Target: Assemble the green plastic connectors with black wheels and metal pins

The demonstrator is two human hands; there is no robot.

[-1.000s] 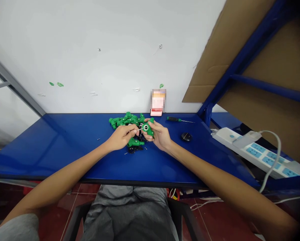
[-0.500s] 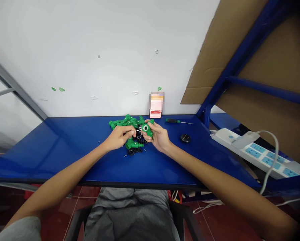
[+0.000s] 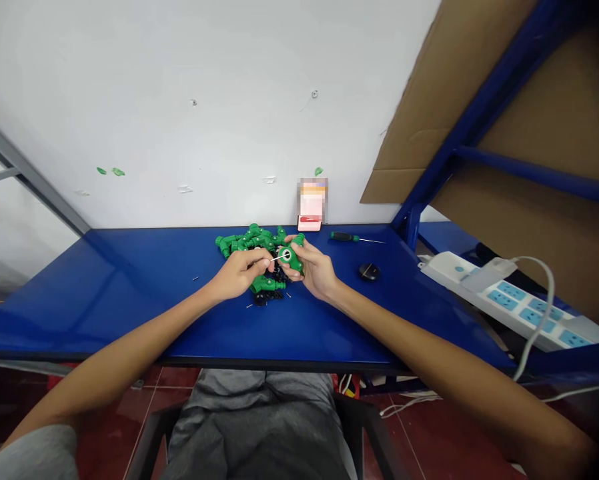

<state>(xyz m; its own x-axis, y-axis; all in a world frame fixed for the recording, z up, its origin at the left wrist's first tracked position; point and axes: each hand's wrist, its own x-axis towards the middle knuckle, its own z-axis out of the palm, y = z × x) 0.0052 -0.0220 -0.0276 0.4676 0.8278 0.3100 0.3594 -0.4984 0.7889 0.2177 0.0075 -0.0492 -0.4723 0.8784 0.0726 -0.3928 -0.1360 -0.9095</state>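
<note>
- You hold a green plastic fitting (image 3: pixel 292 259) with a white ring in its face, above the middle of the desk (image 3: pixel 104 293).
- Your right hand (image 3: pixel 312 270) is curled around the fitting, and your fingers hide most of it.
- Your left hand (image 3: pixel 239 275) is closed and pinches a thin pale pin (image 3: pixel 279 257); its tip reaches the ring, but I cannot tell if it goes inside.
- Under your hands lies a pile of green fittings (image 3: pixel 249 239) mixed with small black parts (image 3: pixel 260 299), partly hidden.
- Beyond it, a green-handled screwdriver (image 3: pixel 343 236) lies near a blurred card (image 3: pixel 312 207).

Green fitting (image 3: pixel 294 261), white ring (image 3: pixel 287 255); white pin (image 3: pixel 278 257); blue tabletop (image 3: pixel 104 300); black-green screwdriver (image 3: pixel 343 236); white power strip (image 3: pixel 444 265), blue sockets (image 3: pixel 503 300).
</note>
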